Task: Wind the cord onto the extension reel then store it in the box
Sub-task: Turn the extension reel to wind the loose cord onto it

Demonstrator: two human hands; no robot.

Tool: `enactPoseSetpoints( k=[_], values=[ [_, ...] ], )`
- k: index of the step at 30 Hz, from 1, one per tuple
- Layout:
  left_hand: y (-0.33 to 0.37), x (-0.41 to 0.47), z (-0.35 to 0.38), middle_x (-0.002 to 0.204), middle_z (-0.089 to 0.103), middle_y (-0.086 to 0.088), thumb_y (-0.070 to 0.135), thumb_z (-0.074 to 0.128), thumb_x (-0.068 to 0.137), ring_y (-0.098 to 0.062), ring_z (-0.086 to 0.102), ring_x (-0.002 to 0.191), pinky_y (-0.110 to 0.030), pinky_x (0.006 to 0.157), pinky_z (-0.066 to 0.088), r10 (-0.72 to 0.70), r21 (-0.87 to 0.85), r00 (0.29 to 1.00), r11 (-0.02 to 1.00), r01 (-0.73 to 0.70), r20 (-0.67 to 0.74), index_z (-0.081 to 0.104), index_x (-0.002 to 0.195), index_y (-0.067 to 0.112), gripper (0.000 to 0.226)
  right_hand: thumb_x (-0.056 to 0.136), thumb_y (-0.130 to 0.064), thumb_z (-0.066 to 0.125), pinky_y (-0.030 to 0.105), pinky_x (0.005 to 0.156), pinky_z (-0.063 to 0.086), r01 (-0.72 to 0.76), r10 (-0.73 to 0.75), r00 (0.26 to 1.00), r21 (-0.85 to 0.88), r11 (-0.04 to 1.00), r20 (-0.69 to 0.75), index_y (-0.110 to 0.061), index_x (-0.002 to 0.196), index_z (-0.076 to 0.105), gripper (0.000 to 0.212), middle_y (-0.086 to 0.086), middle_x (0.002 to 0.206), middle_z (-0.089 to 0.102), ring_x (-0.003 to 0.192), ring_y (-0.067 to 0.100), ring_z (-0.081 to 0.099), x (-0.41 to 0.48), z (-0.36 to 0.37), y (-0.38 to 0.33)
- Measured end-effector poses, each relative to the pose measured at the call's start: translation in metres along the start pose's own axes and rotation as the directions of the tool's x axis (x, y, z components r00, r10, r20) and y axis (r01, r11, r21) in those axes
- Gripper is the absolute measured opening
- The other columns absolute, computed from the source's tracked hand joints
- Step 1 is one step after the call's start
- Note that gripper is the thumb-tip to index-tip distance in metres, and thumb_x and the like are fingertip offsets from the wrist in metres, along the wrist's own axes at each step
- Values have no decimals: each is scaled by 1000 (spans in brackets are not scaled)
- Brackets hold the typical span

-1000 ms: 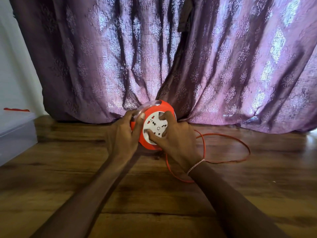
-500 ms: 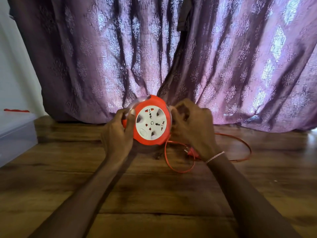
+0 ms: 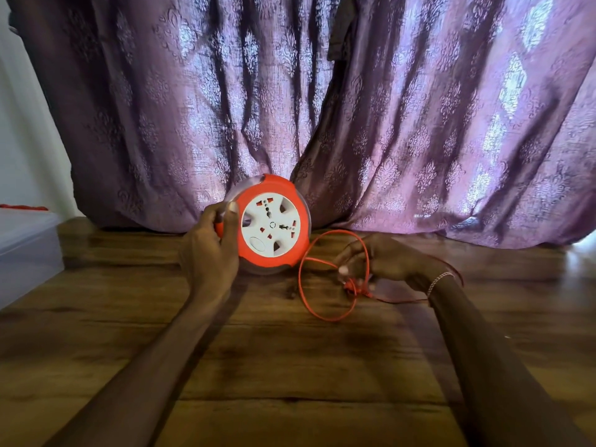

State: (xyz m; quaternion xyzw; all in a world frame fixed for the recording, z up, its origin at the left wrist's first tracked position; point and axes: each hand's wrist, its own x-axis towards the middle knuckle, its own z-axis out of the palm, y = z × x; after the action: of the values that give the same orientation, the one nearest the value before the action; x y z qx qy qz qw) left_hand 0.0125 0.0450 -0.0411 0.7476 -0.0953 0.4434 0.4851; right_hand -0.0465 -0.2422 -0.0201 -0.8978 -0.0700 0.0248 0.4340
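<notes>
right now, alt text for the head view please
A left hand holds an orange extension reel upright while the right hand grips its loose orange cord. Below is a wooden floor; behind hang purple curtains.

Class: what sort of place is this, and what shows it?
Probably a room in a home: purple patterned curtain reaching a wood-plank floor, translucent storage box at the left.
</notes>
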Motion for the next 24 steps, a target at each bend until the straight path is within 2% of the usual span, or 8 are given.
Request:
enactPoseSetpoints(
  k=[3,6,9,12,16,18,20,24],
  values=[
    [0,2,-1,83,74,-9,67,33,99,-36,68,82,-40,68,48,-8,-2,1000,1000,8,-15,71,104,22,59,89,4,75,26,57,53,68,-68,998,-27,997,-8,-11,99,74,18,0,73,78,65,16,69,3,0,-5],
    [0,5,-4,86,75,-10,64,36,101,-36,68,84,-41,69,49,-17,-24,999,1000,16,-47,71,104,21,56,89,5,75,51,81,60,124,-126,990,-39,992,-57,-16,99,77,23,11,84,79,78,19,71,4,2,-8],
    [-1,9,-7,85,74,-12,57,39,103,-38,67,84,-37,67,42,-25,-25,996,999,23,-87,70,102,18,49,93,4,71,63,83,57,177,-179,979,-26,984,-102,-20,101,77,26,13,84,77,74,17,70,5,4,-10],
    [0,12,-11,78,70,-10,56,40,104,-38,66,80,-36,66,38,-53,-58,992,997,46,-117,69,99,17,49,97,1,66,53,71,58,238,-240,958,-31,971,-158,-23,104,76,26,12,75,70,64,15,66,4,8,-16],
    [-2,16,-14,84,72,-16,55,40,104,-38,66,83,-34,67,35,-47,-36,985,998,42,-168,71,101,14,51,99,3,63,31,52,50,280,-259,931,50,959,-256,-4,113,74,19,-8,64,63,50,12,53,1,13,-27],
    [-3,17,-16,85,73,-16,57,39,103,-39,66,84,-37,69,40,-45,-40,982,998,38,-181,71,105,14,54,98,3,64,29,44,50,280,-233,925,123,952,-301,-1,111,73,16,-2,68,68,46,14,53,0,15,-32],
    [-2,19,-17,87,74,-15,57,39,103,-39,67,85,-40,71,44,-42,-48,981,998,33,-190,72,106,14,54,97,0,67,33,47,52,275,-210,925,178,945,-316,-4,108,74,13,7,77,73,44,17,57,-1,17,-38],
    [-3,21,-20,84,72,-16,56,41,104,-41,66,83,-43,71,46,-35,-41,976,999,26,-215,70,103,14,51,96,-3,70,30,46,54,220,-149,957,283,934,-250,-4,109,72,14,10,83,77,47,19,67,-1,28,-45]
  ],
)
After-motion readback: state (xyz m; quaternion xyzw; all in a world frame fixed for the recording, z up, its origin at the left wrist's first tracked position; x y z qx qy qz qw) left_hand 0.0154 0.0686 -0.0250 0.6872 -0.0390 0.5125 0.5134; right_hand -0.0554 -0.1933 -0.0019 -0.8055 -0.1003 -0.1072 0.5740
